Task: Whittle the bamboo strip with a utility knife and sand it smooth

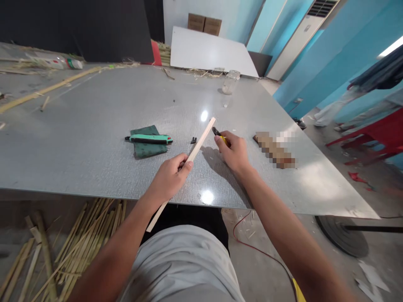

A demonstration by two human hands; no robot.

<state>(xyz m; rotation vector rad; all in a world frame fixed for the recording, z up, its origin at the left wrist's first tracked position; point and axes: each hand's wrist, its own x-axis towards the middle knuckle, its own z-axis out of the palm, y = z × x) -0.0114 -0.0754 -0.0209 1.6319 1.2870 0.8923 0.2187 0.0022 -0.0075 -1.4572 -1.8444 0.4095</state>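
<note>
A pale bamboo strip (201,142) slants across the front edge of the table, its lower end hanging over my lap. My left hand (171,174) is closed around its middle, thumb on top. In my right hand (233,152) is a yellow-and-black utility knife (224,140), mostly hidden by the fingers; its black tip points toward the strip's upper end, just apart from it. A small black clip-like piece (193,140) lies left of the strip. Farther left, a teal-and-black tool (151,139) rests on a dark green sheet (149,151).
A blurred-out brown flat piece (273,151) lies to the right. A glass jar (231,82) stands toward the back. Long bamboo (50,88) crosses the table's left side, and bamboo strips (91,239) are piled below. A red cable (261,249) runs over the floor.
</note>
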